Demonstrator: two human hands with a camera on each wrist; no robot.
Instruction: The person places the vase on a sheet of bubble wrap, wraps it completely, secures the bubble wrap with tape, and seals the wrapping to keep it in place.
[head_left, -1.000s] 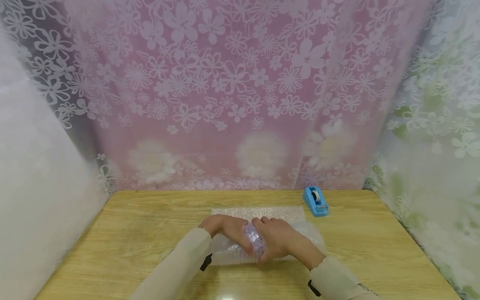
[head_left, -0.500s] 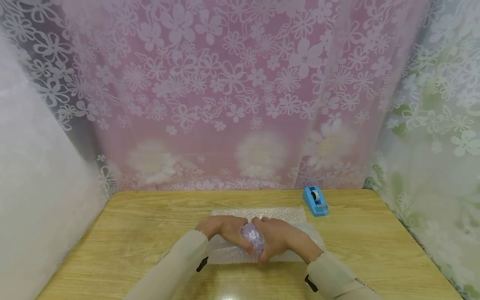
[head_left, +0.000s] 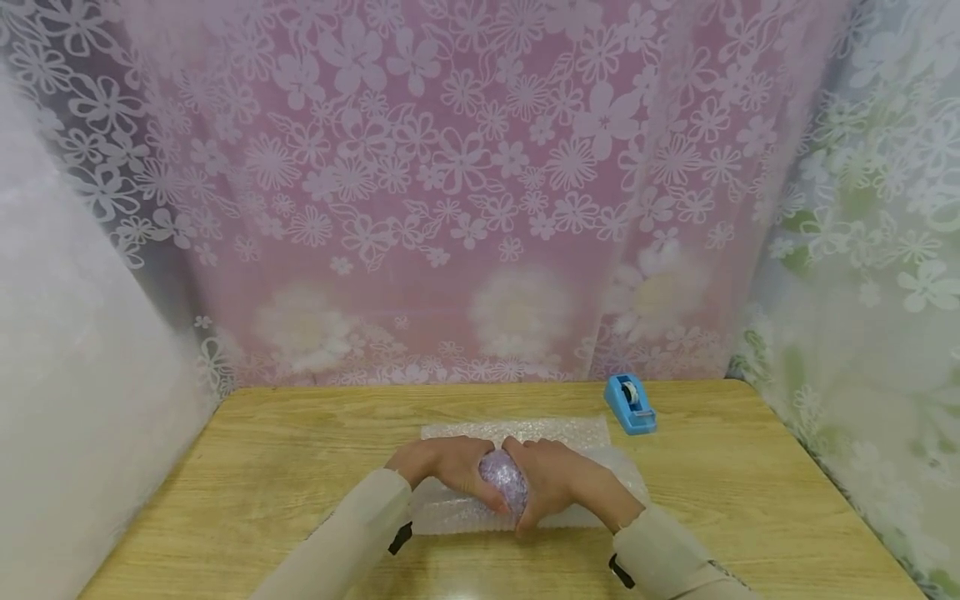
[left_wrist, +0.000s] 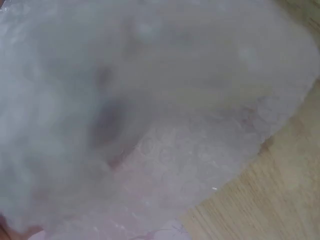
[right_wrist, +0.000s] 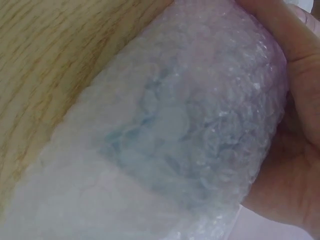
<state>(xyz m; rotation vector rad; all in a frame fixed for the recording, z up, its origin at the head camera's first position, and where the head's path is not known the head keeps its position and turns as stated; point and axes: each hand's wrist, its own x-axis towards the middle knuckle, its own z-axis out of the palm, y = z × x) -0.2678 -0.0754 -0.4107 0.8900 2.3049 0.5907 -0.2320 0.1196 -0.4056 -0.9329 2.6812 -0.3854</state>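
Observation:
A rounded, pale purple thing wrapped in bubble wrap (head_left: 503,478) sits at the front middle of the table. My left hand (head_left: 453,463) grips its left side, thumb toward the front. On its right side, my right hand (head_left: 551,478) holds it with fingers and thumb curled round. Part of a clear bubble wrap sheet (head_left: 577,430) lies flat behind and under the hands. In the right wrist view, bubble wrap (right_wrist: 210,115) bulges against the palm, with a bluish shape showing through. Blurred wrap (left_wrist: 190,160) fills most of the left wrist view and hides the fingers.
A blue tape dispenser (head_left: 631,404) stands at the back right of the wood-grain table (head_left: 300,433). Flowered pink curtain (head_left: 450,208) hangs behind the table's far edge, with pale sheeting (head_left: 862,350) on the right.
Both hands have shifted slightly left, and more of the purple wrapped thing shows between them. The tape dispenser has stayed in place.

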